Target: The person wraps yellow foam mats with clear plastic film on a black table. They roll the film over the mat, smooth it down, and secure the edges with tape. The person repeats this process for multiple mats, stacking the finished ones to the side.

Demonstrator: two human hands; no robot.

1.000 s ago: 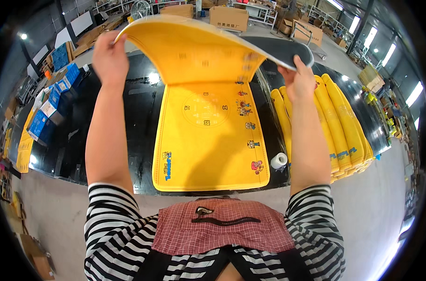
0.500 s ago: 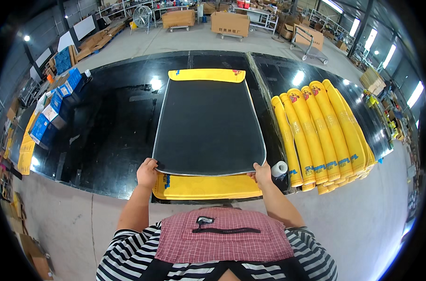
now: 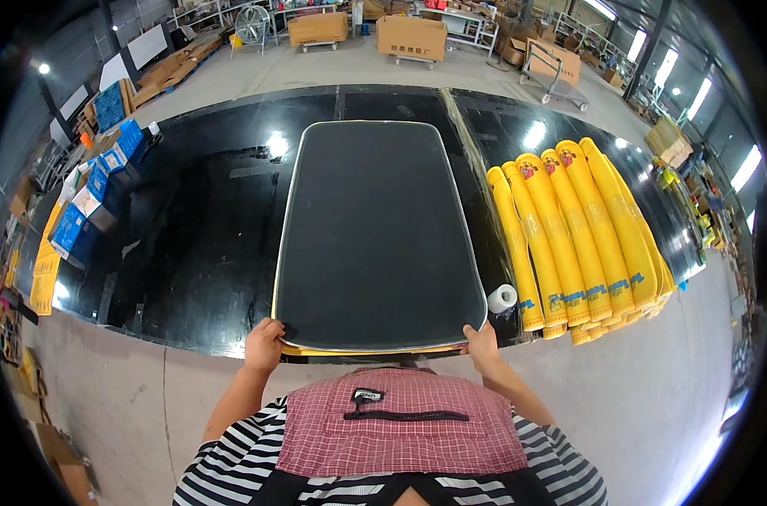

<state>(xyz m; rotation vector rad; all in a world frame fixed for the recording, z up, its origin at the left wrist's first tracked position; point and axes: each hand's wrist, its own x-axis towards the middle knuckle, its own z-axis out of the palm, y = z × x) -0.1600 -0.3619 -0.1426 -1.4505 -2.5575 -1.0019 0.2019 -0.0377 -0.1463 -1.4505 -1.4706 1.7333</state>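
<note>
A mat (image 3: pixel 375 236) lies black side up before me on the black table, its corners rounded and its edge pale. Slivers of yellow from what is beneath it show along its near edge. My left hand (image 3: pixel 264 341) is closed on the mat's near left corner, thumb on top. At the near right corner my right hand (image 3: pixel 480 341) pinches the edge in the same way. Just beyond that hand a white roll (image 3: pixel 502 298) rests on its side. Several rolled yellow mats (image 3: pixel 582 244) are stacked to the right.
The black table (image 3: pixel 189 228) spans the view, with a seam right of the mat. Blue boxes (image 3: pixel 91 192) and a yellow sheet (image 3: pixel 46 274) lie along its left end. Beyond stand cartons on wheeled bases (image 3: pixel 410 39), a trolley (image 3: pixel 552 72) and a fan (image 3: pixel 253 27).
Both hands have drawn the mat's near edge toward me. The yellow folded-over strip at its far end now lies flat, and the yellow below the near edge is mostly covered.
</note>
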